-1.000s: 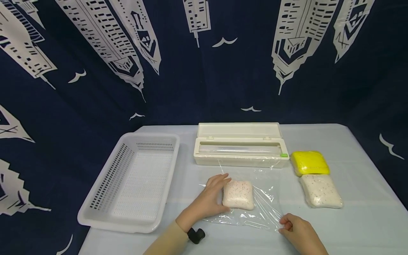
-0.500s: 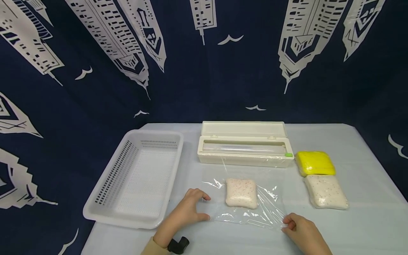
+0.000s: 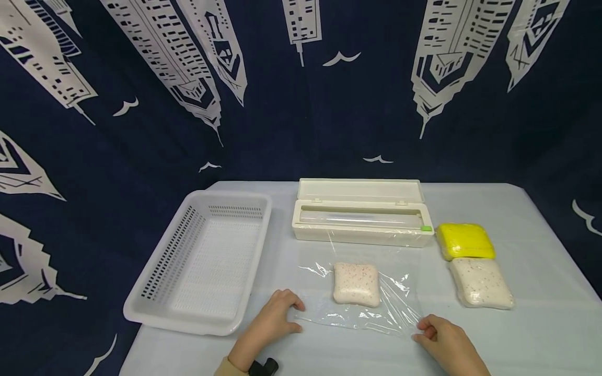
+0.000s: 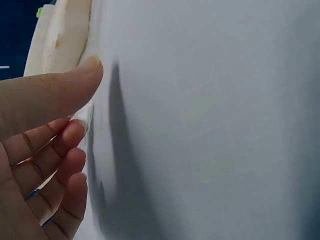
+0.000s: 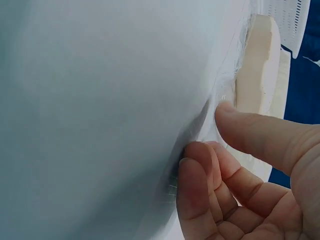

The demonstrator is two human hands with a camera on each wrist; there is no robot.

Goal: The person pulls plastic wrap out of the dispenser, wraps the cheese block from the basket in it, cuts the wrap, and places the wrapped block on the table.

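Observation:
A cushion-shaped off-white block with reddish specks (image 3: 356,284) lies on a sheet of clear plastic wrap (image 3: 329,313) spread on the table. The wrap runs out from a cream dispenser box (image 3: 362,234) behind, its lid up. My right hand (image 3: 449,342) pinches the wrap's front right corner, where creases gather. In the right wrist view, the right thumb (image 5: 250,132) stands above the curled fingers. Beside the wrap's front left corner is my left hand (image 3: 277,318), thumb and fingers apart. Nothing shows between the left thumb (image 4: 65,90) and fingers in the left wrist view.
On the left stands a white perforated basket (image 3: 256,261). To the right, a yellow wrapped block (image 3: 465,241) touches a speckled white wrapped block (image 3: 482,283). A dark blue patterned cloth (image 3: 301,120) hangs behind the table (image 3: 541,324).
My left hand has let go of the speckled block and moved left and toward me, to the wrap's front left corner. The right hand stays at its corner. The head view has shifted slightly.

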